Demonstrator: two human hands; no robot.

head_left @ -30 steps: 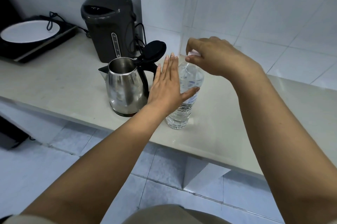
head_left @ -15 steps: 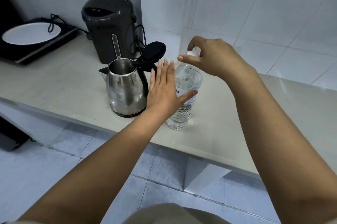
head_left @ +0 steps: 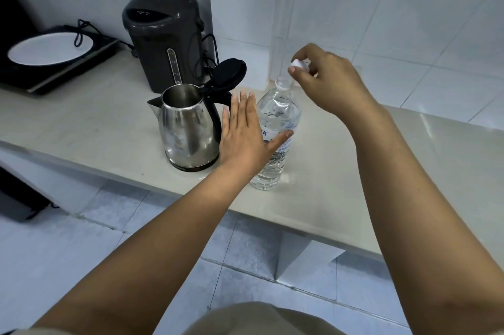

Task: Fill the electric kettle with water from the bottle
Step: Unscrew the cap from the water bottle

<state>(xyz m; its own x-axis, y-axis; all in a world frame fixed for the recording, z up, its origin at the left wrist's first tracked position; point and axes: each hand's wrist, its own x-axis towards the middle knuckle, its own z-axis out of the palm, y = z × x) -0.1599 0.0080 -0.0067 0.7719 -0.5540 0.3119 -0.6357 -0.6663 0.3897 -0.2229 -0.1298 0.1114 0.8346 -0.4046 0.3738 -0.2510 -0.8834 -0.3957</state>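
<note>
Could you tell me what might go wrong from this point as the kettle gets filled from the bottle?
The left hand braces the bottle with flat fingers and a thumb, not a full wrap, so the now uncapped bottle could tip or slip when lifted. The kettle mouth is narrow and its open lid stands on the bottle's side, so water may splash onto the counter. The small cap pinched in the right hand could drop.

The left hand (head_left: 242, 141) conceals the bottle (head_left: 278, 122) label's left part and the kettle (head_left: 188, 127) handle, label lettering is illegible, and the hotplate (head_left: 54, 62) is cut off at frame left.
</note>
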